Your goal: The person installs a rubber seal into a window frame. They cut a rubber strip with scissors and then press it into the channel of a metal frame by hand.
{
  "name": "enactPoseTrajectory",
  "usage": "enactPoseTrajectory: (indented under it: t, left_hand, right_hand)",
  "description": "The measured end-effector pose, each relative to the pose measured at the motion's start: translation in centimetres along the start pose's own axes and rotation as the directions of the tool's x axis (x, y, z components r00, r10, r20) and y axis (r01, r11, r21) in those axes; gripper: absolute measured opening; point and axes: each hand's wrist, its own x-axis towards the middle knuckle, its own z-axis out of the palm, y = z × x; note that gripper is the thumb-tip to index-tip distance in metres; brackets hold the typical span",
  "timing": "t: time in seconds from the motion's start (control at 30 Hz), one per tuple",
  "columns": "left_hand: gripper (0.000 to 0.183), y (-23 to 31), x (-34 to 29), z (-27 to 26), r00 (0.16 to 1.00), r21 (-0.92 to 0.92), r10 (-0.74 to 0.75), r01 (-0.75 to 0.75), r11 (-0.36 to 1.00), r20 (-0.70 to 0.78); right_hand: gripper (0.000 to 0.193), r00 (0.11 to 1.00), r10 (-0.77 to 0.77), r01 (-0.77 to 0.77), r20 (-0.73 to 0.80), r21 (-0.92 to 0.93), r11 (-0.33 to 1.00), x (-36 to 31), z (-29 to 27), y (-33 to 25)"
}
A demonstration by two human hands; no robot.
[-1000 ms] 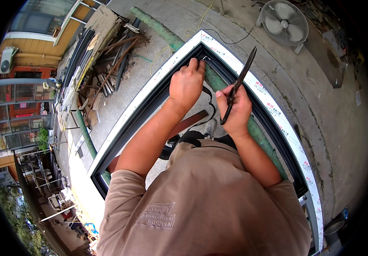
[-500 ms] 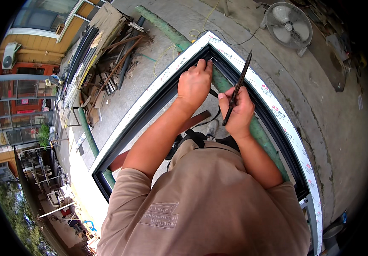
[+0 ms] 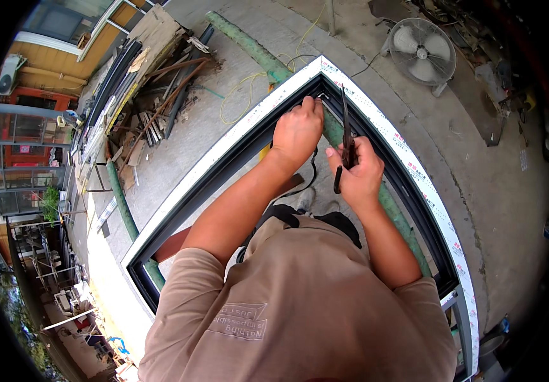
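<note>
A window frame (image 3: 408, 162) with black inner channels and white printed film stretches before me, its pointed corner far ahead. At that corner's inner edge my left hand (image 3: 298, 130) is closed, fingertips pressed down into the channel. From beneath it a thin black rubber strip (image 3: 314, 167) hangs and curves toward my feet; its end in the fingers is hidden. My right hand (image 3: 359, 170) sits just to the right, closed around dark, long-bladed scissors (image 3: 347, 121). Their point is directed away from me, over the right side of the frame, and the handle juts below the thumb.
Green pipes (image 3: 249, 44) run under the frame as supports. A large floor fan (image 3: 422, 54) stands at the far right. Scrap boards and bars (image 3: 153, 83) are piled at the far left. A yellow cord (image 3: 239, 95) lies on the concrete beyond the frame.
The scissors have turned from slanting right to nearly upright. My left hand remains at the corner, with its fingertips slightly shifted. The whole view has moved a little.
</note>
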Motion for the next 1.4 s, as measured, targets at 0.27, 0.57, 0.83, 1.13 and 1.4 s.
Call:
enactPoseTrajectory:
  t: [0.27, 0.57, 0.83, 1.13, 1.4]
  left_hand:
    - [0.017, -0.5, -0.6, 0.8, 0.998, -0.019, 0.004, -0.005, 1.000, -0.056]
    - [0.015, -0.4, 0.8, 0.2, 0.997, -0.059, 0.074, -0.073, 0.996, 0.007]
    - [0.021, -2.5, 0.5, 0.1, 0.993, -0.020, 0.113, -0.113, 0.993, 0.042]
    - [0.024, -2.4, 0.9, -0.1, 0.985, -0.030, 0.158, -0.156, 0.987, 0.076]
    - [0.022, -3.0, 0.5, -0.5, 0.980, -0.041, 0.160, -0.156, 0.987, 0.117]
  right_hand:
    - [0.043, 0.990, -0.024, 0.097, 0.142, -0.534, 0.840, 4.7, -7.5, -8.1]
    - [0.043, 0.990, 0.137, -0.115, -0.036, -0.770, 0.628, 4.2, -15.8, -8.3]
    - [0.046, 0.962, 0.179, -0.260, -0.204, -0.881, 0.395, -3.3, -25.4, -9.9]
    - [0.047, 0.846, 0.348, -0.508, -0.405, -0.811, 0.291, -15.7, -30.6, -10.8]
    - [0.047, 0.838, 0.315, -0.536, -0.446, -0.779, 0.326, -16.1, -29.8, -10.2]
